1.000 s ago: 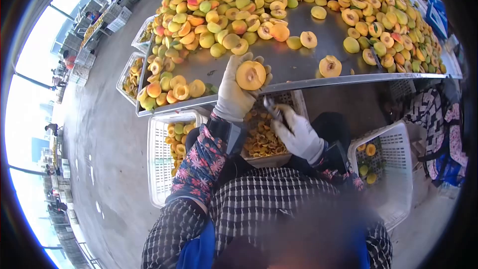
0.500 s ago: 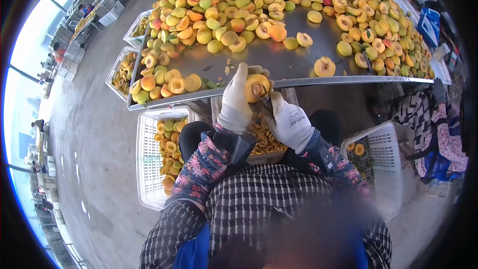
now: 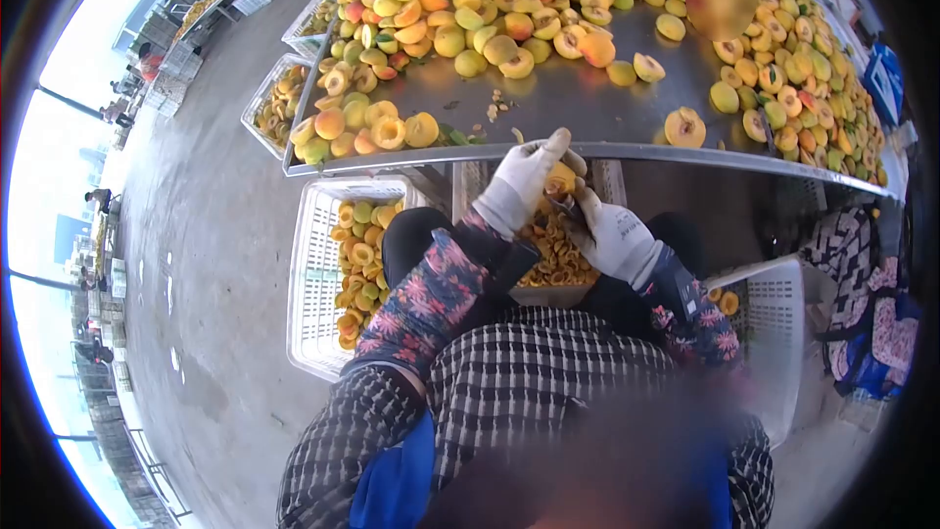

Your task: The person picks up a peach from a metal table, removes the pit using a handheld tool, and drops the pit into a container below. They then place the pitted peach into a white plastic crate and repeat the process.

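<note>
My left hand (image 3: 521,179), in a white work glove, grips a yellow peach half (image 3: 559,179) just in front of the table edge. The cut side faces me, with the brown pit area at its middle. My gloved right hand (image 3: 619,239) is closed close against the fruit's lower right side. From its fingers a small metal tool (image 3: 565,202) reaches to the peach; its shape is mostly hidden. Below both hands, a crate (image 3: 562,292) between my knees holds many small orange-brown pieces.
A metal table (image 3: 587,113) carries heaps of peach halves (image 3: 470,0). White baskets stand left (image 3: 304,284) and right (image 3: 778,318) of my legs, both with peach halves inside. A person in patterned clothing (image 3: 842,255) sits at the right. More crates (image 3: 269,103) stand beyond the table's left edge.
My view has shifted, so the table appears higher and farther right. The peach half is still in my left hand, now more covered by the fingers, with the right hand still against it.
</note>
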Demonstrator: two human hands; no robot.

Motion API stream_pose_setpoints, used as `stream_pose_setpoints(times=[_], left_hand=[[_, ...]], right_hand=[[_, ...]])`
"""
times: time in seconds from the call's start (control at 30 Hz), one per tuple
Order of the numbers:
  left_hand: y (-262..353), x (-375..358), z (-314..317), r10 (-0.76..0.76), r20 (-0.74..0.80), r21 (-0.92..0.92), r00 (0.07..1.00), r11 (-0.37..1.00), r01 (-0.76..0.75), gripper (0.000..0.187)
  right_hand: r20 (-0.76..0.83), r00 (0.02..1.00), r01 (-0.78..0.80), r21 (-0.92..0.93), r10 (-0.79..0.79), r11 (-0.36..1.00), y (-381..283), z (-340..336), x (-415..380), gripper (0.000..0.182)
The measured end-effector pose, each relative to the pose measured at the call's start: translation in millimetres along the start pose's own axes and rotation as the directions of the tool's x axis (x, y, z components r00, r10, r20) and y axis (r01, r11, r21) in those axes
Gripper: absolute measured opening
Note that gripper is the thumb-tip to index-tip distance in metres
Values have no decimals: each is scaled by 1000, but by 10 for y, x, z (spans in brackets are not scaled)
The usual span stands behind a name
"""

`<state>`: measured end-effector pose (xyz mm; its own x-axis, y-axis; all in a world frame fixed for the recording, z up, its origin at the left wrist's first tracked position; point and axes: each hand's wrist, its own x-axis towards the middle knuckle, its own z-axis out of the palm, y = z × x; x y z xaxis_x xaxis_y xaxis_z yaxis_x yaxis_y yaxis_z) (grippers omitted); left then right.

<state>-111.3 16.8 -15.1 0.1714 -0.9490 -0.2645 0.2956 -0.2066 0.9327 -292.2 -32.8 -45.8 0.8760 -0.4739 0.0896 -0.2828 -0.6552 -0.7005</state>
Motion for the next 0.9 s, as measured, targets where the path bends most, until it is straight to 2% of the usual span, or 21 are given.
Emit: stream_pose_setpoints(times=[0.13, 0.2, 0.23, 0.27, 0.3, 0.37, 0.47, 0.57, 0.63, 0.67, 0.7, 0.77, 0.83, 0.87, 0.9], left_hand=[[-73, 79, 7, -16, -6, -108, 1000, 994, 15, 53], [-120, 94, 77, 55, -82, -180, 995, 981, -69, 53], [-138, 95, 112, 89, -123, -212, 988, 971, -114, 53], [-146, 85, 158, 87, -158, -279, 984, 952, -129, 51], [-141, 90, 174, 75, -152, -291, 985, 950, -118, 49], [-134, 104, 189, 56, -142, -317, 988, 943, -99, 46], [-182, 152, 254, -39, -172, -511, 984, 858, -56, 43], [-224, 208, 316, -66, -197, -558, 978, 828, -57, 42], [-304, 257, 297, -23, -167, -486, 986, 872, -62, 39], [-353, 288, 269, -1, -150, -449, 989, 891, -67, 37], [-381, 318, 215, 47, -129, -261, 990, 962, -80, 34], [-440, 395, 91, 135, -79, 70, 988, 989, -129, 30], [-500, 362, 215, 86, -202, -141, 976, 983, -115, 30], [-512, 368, 252, 65, -241, -217, 968, 969, -118, 30], [-569, 458, 196, 51, -241, -262, 969, 958, -115, 32]], right_hand=[[-107, 992, 89, 259, -63, 962, 85, 218, -34, 32], [-145, 989, 100, 519, -28, 849, 64, 289, -2, 25], [-163, 987, 113, 634, -11, 765, 16, 303, 26, 22], [98, 980, -174, 851, 176, 495, -56, 252, 5, 16], [177, 964, -241, 900, 200, 363, -104, 180, -15, 15], [337, 918, -360, 929, 209, 82, -148, 70, -39, 13], [475, 841, -452, 880, 258, -144, -155, 34, -57, 24], [494, 860, -446, 849, 127, -283, -17, 42, -80, 29], [498, 867, -462, 803, -3, -375, 96, 44, -103, 26], [492, 868, -473, 776, -69, -417, 139, 43, -114, 26], [517, 853, -496, 758, -73, -424, 132, 58, -111, 26], [545, 838, -497, 754, -13, -429, 66, 14, -122, 28], [585, 810, -517, 676, -45, -526, 33, 48, -157, 30], [610, 792, -532, 678, -17, -507, -36, -10, -196, 31], [548, 837, -499, 754, -11, -427, -28, 10, -211, 29]])
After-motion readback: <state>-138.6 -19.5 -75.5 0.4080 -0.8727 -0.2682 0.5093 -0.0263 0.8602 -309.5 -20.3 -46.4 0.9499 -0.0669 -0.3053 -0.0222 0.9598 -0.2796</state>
